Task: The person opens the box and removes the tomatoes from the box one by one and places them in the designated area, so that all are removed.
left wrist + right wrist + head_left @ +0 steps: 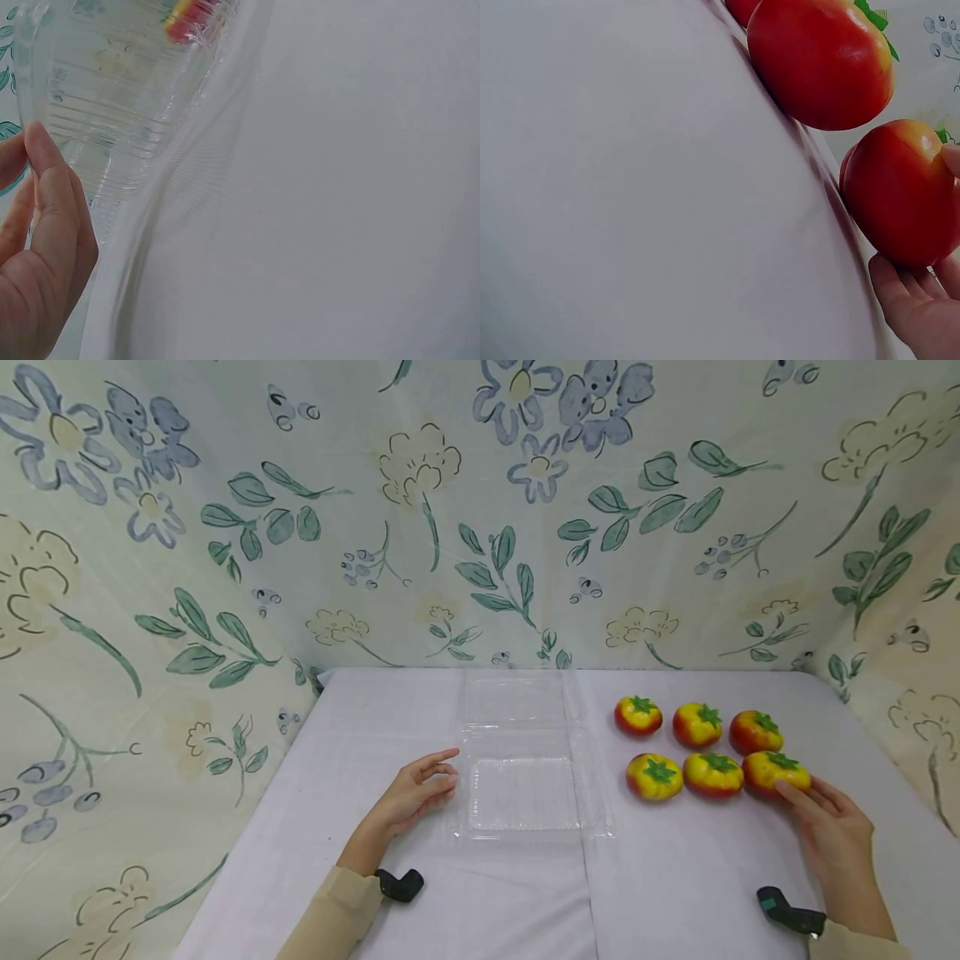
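My right hand (pixel 836 827) grips the nearest, rightmost of several yellow-and-red tomatoes with green leafy tops. Its thumb lies on the front of this tomato (pixel 772 774) and the fingers reach round its right side; in the right wrist view the same tomato (pixel 900 193) sits between thumb and fingertips. A clear plastic clamshell box (pixel 525 839) lies opened flat, its lid half (pixel 513 681) toward the back wall. At the left rim of the box my left hand (pixel 412 793) has its fingers extended, fingertips right at the edge.
The other tomatoes stand in two rows right of the box, including a near middle one (pixel 712 777) and a back left one (pixel 637 718). A white cloth (pixel 675 893) covers the table. Floral fabric (pixel 517 527) hangs behind and at both sides.
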Demonstrator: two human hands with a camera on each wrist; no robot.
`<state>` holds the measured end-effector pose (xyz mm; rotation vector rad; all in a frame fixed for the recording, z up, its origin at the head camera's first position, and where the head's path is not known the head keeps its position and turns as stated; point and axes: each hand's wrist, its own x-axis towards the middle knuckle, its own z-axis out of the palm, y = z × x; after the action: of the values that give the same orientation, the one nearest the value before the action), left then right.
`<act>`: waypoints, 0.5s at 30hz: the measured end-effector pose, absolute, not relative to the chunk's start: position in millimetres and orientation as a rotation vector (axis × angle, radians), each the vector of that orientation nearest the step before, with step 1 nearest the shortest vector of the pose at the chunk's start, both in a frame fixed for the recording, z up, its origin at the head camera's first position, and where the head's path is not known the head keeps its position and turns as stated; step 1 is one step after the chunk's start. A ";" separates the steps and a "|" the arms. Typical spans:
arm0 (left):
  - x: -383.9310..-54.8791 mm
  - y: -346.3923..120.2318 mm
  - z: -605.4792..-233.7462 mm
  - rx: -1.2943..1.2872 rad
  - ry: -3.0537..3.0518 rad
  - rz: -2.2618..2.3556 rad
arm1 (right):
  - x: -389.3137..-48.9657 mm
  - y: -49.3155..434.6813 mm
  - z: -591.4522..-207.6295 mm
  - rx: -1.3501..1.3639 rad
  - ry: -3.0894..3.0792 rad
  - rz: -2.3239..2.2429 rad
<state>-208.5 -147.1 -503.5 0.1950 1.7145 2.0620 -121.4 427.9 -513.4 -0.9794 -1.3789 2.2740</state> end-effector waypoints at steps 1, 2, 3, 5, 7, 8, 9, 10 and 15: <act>-208.4 -147.1 -503.4 0.196 1.714 2.062 | -121.6 428.2 -513.3 -0.983 -1.385 2.273; -208.3 -147.2 -503.3 0.196 1.713 2.063 | -121.8 428.3 -513.0 -0.993 -1.389 2.270; -208.3 -147.2 -503.2 0.197 1.713 2.062 | -122.0 428.3 -512.6 -1.004 -1.400 2.262; -208.3 -147.2 -503.0 0.200 1.712 2.063 | -122.5 428.4 -511.9 -1.019 -1.408 2.254; -208.4 -147.1 -503.0 0.204 1.712 2.063 | -122.5 428.5 -511.5 -1.030 -1.410 2.256; -208.5 -147.0 -503.1 0.204 1.710 2.065 | -122.5 428.4 -511.5 -1.032 -1.408 2.256; -208.5 -147.0 -503.2 0.202 1.710 2.066 | -122.3 428.4 -511.6 -1.027 -1.406 2.258; -208.6 -147.1 -503.3 0.200 1.709 2.067 | -122.0 428.4 -512.0 -1.022 -1.394 2.263; -209.0 -147.1 -504.3 0.199 1.712 2.065 | -120.2 429.0 -515.5 -0.943 -1.329 2.295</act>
<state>-209.0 -147.1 -504.3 0.1993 1.7119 2.0653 -120.2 429.0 -515.5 -0.9427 -1.3292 2.2951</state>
